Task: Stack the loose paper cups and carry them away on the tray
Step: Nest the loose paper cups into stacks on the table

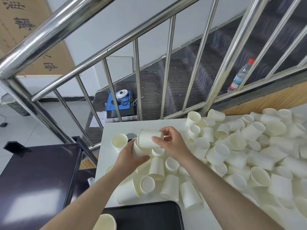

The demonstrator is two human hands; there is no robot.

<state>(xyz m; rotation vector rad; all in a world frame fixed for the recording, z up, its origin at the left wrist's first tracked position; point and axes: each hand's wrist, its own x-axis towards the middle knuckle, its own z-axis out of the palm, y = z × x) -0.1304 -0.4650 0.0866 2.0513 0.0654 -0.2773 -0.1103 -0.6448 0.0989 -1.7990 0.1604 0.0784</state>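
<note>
I'm barely started: my left hand (132,156) grips a short stack (138,151), my right hand (171,143) pinches one cup (148,138) onto it, heaps of loose cups (249,146) cover the worktop (113,128), the tray (149,214) nearly bare.

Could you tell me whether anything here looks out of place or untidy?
Yes: loose paper cups lie tumbled on their sides across the white table, unstacked. A plastic water bottle also lies tipped on the dark stairs behind the railing.
</note>
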